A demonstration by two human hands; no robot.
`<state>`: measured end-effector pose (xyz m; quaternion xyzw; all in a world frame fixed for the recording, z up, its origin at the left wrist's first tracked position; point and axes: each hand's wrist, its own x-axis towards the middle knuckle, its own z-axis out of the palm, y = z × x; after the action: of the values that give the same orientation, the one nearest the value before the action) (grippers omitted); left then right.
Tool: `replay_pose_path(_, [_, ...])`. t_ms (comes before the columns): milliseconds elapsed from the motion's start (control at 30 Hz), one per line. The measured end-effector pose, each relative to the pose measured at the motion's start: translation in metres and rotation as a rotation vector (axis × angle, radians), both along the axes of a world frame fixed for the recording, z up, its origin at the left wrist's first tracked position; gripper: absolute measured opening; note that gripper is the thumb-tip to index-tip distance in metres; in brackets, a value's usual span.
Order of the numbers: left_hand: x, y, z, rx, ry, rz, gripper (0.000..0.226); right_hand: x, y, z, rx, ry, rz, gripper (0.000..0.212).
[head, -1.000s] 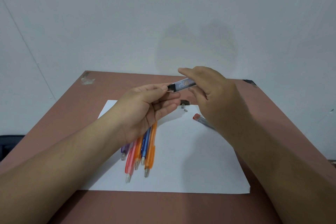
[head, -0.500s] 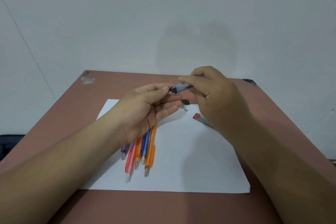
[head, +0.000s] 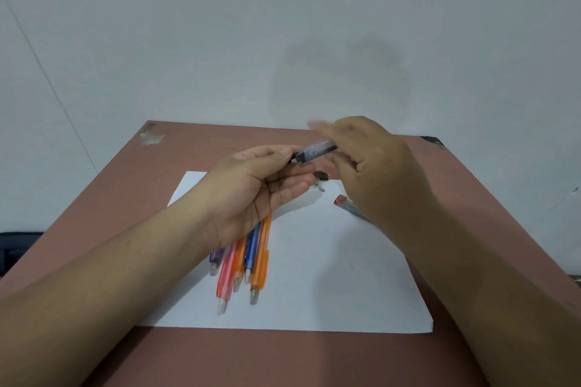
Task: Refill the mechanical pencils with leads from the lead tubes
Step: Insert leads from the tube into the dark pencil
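A clear lead tube [head: 317, 151] with a black end is held above the paper. My right hand [head: 374, 173] grips its right part, with the index finger raised and blurred. My left hand [head: 251, 188], palm up, pinches the tube's black end [head: 295, 156] between thumb and forefinger. Several mechanical pencils [head: 248, 256] in purple, pink, orange and blue lie side by side on the white paper [head: 330, 276], partly under my left wrist. A second lead tube [head: 344, 203] with a red cap lies on the paper, mostly hidden by my right hand.
A small dark cap [head: 321, 175] and tiny metal bits [head: 319, 186] lie at the paper's far edge. The brown table [head: 283, 358] reaches to a white wall behind. A dark object [head: 12, 245] sits off the table's left side.
My right hand has shifted its hold on the tube and its index finger has lifted, now blurred. The tube tilts up slightly on the right. My left hand stays at the black end.
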<state>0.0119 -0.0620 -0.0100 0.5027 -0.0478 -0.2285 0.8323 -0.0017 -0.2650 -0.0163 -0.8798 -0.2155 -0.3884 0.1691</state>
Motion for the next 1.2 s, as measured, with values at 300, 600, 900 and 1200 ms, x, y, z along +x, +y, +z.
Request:
replay_pose_path(300, [-0.0005, -0.0011, 0.0002, -0.001, 0.008, -0.001, 0.024, 0.0017, 0.002, 0.0, -0.031, 0.031, -0.048, 0.066])
replay_pose_path(600, [0.0012, -0.0008, 0.0015, -0.053, 0.063, -0.006, 0.033, 0.0003, 0.0005, -0.0018, -0.059, 0.119, -0.069, 0.076])
replay_pose_path(900, [0.0006, -0.0008, 0.0032, -0.036, 0.085, -0.018, 0.046, -0.002, -0.0008, 0.0003, -0.075, 0.106, -0.009, 0.067])
replay_pose_path(1200, [0.001, 0.0, 0.0029, -0.047, 0.105, -0.03, 0.049, -0.001, -0.0002, 0.0006, -0.081, 0.119, -0.055, 0.074])
